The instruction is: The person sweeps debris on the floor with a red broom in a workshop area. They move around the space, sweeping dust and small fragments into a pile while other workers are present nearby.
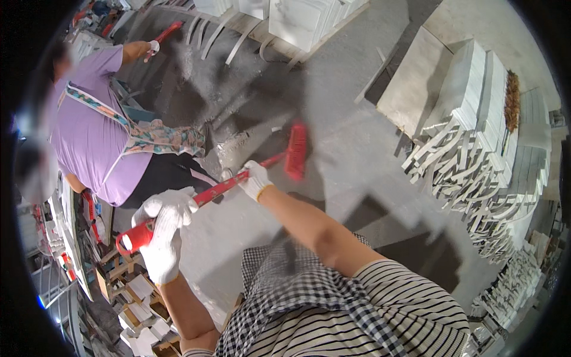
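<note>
I hold a red broom (218, 189) with both hands, its handle running slantwise across my front. My left hand (163, 229), in a white knit glove, is closed round the handle close to its capped end with the hanging loop. Further along, my right hand (256, 180), gloved the same way, grips the handle nearer the head. The red broom head (295, 152) is over the grey floor (351, 172), slightly blurred; whether its bristles touch the floor I cannot tell.
At the left a person in a purple shirt (98, 128) holds a red-handled tool (171, 30). Stacked white panels (476, 95) with loose strips stand at the right, more panels (297, 24) at the top. Cardboard and white scraps (140, 303) lie at the lower left.
</note>
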Available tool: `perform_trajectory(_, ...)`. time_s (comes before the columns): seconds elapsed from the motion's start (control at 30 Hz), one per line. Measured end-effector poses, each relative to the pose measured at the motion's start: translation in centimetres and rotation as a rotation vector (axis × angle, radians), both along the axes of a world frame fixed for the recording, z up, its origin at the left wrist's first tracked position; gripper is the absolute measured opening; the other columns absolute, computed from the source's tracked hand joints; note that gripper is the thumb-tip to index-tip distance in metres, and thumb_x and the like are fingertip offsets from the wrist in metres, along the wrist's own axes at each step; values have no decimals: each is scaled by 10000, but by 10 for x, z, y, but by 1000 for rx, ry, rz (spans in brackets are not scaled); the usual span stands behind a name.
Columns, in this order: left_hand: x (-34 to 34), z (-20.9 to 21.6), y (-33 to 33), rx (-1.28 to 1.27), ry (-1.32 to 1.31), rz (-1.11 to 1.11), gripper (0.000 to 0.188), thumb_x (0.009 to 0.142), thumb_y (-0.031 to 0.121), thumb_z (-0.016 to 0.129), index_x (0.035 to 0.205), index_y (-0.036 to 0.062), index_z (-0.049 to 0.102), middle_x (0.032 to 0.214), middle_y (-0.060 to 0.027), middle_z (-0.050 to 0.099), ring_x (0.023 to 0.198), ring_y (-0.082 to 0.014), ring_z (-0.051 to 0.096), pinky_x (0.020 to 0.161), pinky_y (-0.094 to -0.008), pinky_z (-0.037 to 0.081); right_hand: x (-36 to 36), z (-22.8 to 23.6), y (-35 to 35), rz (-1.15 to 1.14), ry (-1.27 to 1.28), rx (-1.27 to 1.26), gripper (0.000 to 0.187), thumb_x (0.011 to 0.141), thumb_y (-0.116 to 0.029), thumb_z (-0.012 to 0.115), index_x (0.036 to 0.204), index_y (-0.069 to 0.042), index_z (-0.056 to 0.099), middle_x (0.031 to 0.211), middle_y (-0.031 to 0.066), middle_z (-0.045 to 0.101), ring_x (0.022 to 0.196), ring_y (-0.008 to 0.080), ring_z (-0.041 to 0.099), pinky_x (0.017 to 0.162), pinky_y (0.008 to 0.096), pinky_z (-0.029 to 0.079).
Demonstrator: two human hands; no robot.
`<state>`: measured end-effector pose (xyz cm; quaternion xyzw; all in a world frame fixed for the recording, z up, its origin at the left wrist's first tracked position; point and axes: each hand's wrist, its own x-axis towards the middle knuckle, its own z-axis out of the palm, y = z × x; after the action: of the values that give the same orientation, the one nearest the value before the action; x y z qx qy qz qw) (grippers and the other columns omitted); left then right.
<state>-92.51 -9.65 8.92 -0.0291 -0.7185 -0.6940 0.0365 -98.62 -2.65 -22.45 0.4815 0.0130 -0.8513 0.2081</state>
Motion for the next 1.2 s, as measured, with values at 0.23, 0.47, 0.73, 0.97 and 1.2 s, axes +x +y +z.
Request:
perform_trajectory(0.23,-22,41,-12,-191,218,-7,231,864,185,662,766,53,499,702,-86,572,654,-194,571,800,-421,503,-51,29,-41,153,125,47,65,918,-68,523,907,-66,459,778,80,508,597,247,569,575,499,567)
perform_trajectory(0.47,-51,71,32,18,249,133,317,929,230,626,711,60,470,656,-77,534,661,-235,563,863,-506,490,-99,111,80,210,245,316,68,872,-61,575,856,-73,509,735,60,521,621,238,580,573,429,541)
perform_trajectory(0.73,-139,-107,155,401,-240,218,201,886,110,660,1068,32,624,1210,-124,612,1176,-261,558,1078,-423,391,-281,3,328,316,529,864,129,836,-77,551,887,-43,437,709,99,486,600,217,559,487,389,475)
perform_trajectory(0.97,-287,-227,321,525,-484,-250,739,864,185,740,1480,48,355,1329,-103,554,1195,-202,553,1018,-366,444,-473,-94,500,438,394,1003,129,841,-77,539,761,-5,466,585,103,490,463,235,524,398,365,439)
perform_trajectory(1.2,-301,-306,378,550,-600,83,571,948,144,634,1456,24,402,1275,-89,591,1154,-158,566,1011,-294,428,-495,-208,491,718,274,1358,261,854,-141,535,1091,-36,498,756,194,623,705,328,664,517,418,500)
